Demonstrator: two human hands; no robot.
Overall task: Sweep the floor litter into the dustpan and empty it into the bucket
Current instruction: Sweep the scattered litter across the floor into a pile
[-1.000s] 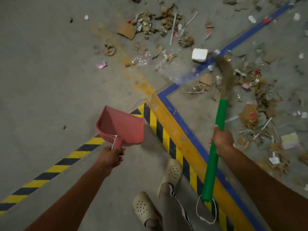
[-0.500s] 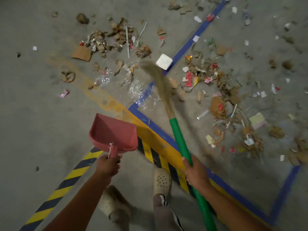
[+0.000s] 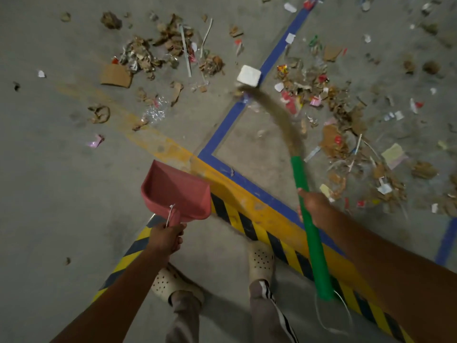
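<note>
Broom (image 3: 300, 180) has swung right; our right grip (image 3: 312, 203) wraps its stiff-looking handle (image 3: 313, 243) midway, left grip (image 3: 166, 237) clasps light-looking dustpan (image 3: 176, 191).

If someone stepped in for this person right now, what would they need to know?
Left hand grips the red dustpan by its handle; it looks empty.
Right hand grips the green broom, bristles by the white block.
Litter lies spread on both sides of the blue line.
Nothing swept in yet; no bucket in view.
Left: gather, scoop, empty.
</note>
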